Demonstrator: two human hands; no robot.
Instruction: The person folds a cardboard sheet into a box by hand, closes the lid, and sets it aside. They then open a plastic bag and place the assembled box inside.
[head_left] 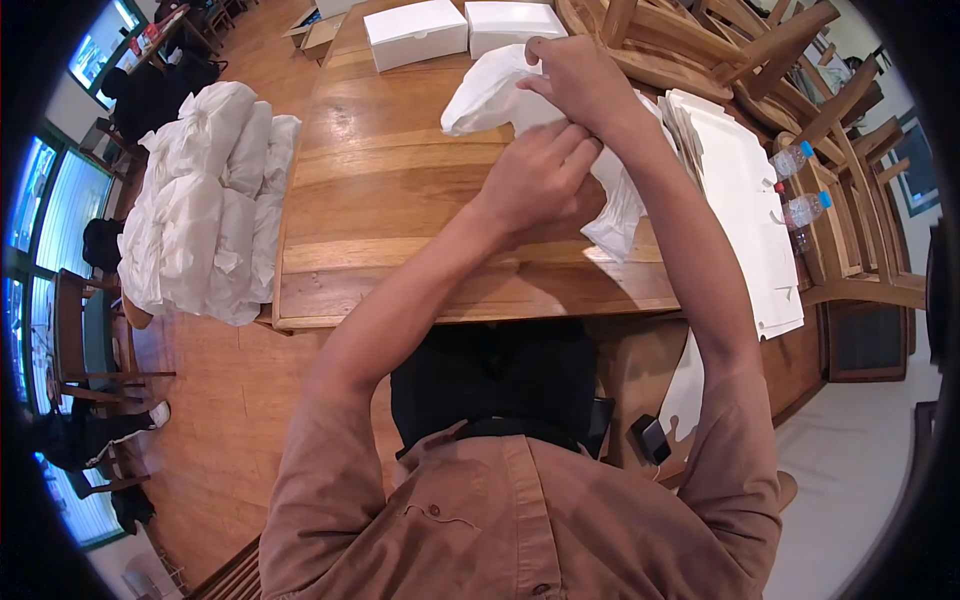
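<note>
A white plastic bag (488, 95) lies on the wooden table, its filled end pointing left and a loose part hanging toward the front right. My left hand (542, 175) is closed around gathered bag material near its middle. Just above it, my right hand (578, 80) pinches the upper part of the bag between thumb and fingers. The two wrists come close together, almost crossing. What the bag contains cannot be seen, and part of it is hidden under both hands.
White boxes (416, 36) stand at the table's far edge. Stacked, tied white bags (205, 200) sit at the left. Flat white cardboard sheets (735, 215) lie to the right, beside plastic bottles (803, 209) with blue caps. Upturned wooden chairs (840, 150) crowd the far right.
</note>
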